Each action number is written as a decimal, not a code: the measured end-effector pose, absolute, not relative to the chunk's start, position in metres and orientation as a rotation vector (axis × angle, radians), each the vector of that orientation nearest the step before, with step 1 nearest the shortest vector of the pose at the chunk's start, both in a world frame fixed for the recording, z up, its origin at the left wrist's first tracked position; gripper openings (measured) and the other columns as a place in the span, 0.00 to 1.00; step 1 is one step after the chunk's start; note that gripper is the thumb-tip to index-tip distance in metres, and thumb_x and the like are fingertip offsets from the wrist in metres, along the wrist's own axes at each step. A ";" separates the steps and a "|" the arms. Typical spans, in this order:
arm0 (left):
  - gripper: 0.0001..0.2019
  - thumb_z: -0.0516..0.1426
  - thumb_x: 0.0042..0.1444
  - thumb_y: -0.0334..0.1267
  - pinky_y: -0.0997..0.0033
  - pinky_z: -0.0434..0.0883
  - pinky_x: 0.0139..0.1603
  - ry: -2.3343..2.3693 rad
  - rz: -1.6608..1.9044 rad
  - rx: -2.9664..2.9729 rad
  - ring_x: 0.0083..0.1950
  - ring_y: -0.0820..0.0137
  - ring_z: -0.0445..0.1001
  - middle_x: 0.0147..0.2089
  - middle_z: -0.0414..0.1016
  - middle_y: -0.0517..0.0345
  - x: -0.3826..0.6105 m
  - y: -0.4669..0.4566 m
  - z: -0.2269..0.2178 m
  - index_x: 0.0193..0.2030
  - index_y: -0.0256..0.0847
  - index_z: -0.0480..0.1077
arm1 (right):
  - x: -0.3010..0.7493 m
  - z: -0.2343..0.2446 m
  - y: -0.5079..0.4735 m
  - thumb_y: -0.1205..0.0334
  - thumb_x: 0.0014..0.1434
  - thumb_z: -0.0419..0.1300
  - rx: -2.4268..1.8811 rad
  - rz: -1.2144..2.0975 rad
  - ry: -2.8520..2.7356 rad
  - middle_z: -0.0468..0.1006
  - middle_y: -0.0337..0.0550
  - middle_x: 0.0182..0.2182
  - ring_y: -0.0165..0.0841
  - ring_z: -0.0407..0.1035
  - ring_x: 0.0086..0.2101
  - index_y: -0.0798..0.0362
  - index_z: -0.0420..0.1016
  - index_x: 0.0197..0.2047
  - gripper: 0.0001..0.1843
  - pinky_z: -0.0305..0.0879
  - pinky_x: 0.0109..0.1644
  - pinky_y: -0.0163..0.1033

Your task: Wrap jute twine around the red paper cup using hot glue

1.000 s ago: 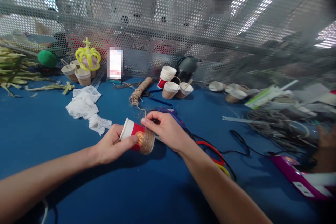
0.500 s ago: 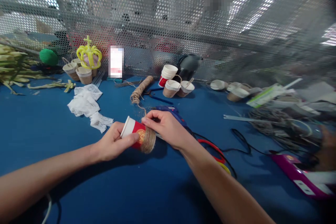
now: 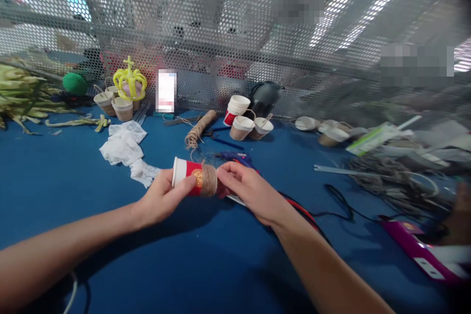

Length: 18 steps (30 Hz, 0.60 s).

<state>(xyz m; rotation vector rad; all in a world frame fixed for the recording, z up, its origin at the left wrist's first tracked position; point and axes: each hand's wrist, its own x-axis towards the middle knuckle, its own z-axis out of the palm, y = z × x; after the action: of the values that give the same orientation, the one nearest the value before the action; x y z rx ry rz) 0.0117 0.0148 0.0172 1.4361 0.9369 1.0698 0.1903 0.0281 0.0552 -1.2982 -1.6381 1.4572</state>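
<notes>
My left hand [image 3: 159, 197] is closed around a red and white paper cup [image 3: 180, 176], its thumb lying along the printed side. The cup lies nearly level, its rim to the left. Brown twine [image 3: 209, 180] is wound in tight rows around the base half. At the base end, my right hand [image 3: 241, 184] has its fingers curled in against the twine-covered edge; part of them is hidden behind the hand. Beyond the cup lies a bundle of twine [image 3: 200, 129], a loose strand trailing from it towards the cup. A blue glue gun [image 3: 237, 158] rests just behind my right hand.
Crumpled white tissue [image 3: 123, 144] lies at left, near twine-wrapped cups [image 3: 122, 109] and a yellow crown [image 3: 130, 83]. Blue-handled pliers [image 3: 226, 142] and stacked paper cups [image 3: 238, 104] stand behind. Cables and a purple power strip [image 3: 415, 250] occupy the right. A perforated metal screen [image 3: 206, 54] closes the back.
The cup has turned from tilted to nearly level. My right hand has slid from the twine strand on the cup's upper side to its base end. The view has shifted slightly.
</notes>
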 end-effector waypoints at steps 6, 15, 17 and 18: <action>0.08 0.54 0.50 0.36 0.74 0.63 0.31 0.806 0.953 1.865 0.25 0.74 0.63 0.23 0.69 0.57 0.009 0.010 0.022 0.28 0.35 0.72 | 0.194 0.040 0.014 0.54 0.50 0.58 -1.202 1.567 -1.366 0.65 0.36 0.23 0.25 0.60 0.25 0.54 0.63 0.28 0.12 0.59 0.30 0.33; 0.12 0.60 0.42 0.41 0.74 0.65 0.30 0.835 0.799 0.784 0.26 0.73 0.69 0.27 0.74 0.55 0.014 0.029 0.017 0.31 0.32 0.72 | 0.189 0.025 0.005 0.57 0.53 0.54 -1.278 1.082 -1.825 0.62 0.35 0.22 0.27 0.56 0.25 0.52 0.60 0.25 0.10 0.56 0.29 0.33; 0.12 0.61 0.42 0.40 0.74 0.65 0.32 0.840 0.774 0.819 0.27 0.74 0.70 0.27 0.74 0.56 0.013 0.029 0.016 0.31 0.33 0.72 | 0.187 0.025 0.004 0.58 0.54 0.53 -1.272 1.066 -1.868 0.62 0.35 0.23 0.27 0.57 0.25 0.52 0.60 0.25 0.09 0.56 0.30 0.33; 0.12 0.62 0.42 0.40 0.74 0.65 0.33 0.847 0.776 0.849 0.28 0.74 0.70 0.28 0.74 0.57 0.013 0.029 0.016 0.31 0.33 0.71 | 0.186 0.024 0.004 0.59 0.54 0.53 -1.271 1.065 -1.880 0.63 0.35 0.23 0.27 0.57 0.25 0.52 0.60 0.25 0.09 0.56 0.30 0.33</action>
<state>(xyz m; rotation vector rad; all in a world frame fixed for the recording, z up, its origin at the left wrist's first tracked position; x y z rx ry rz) 0.0126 0.0286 0.0160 0.8488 0.8475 0.7758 0.1864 0.0038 0.0242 -1.2708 -1.8799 1.0653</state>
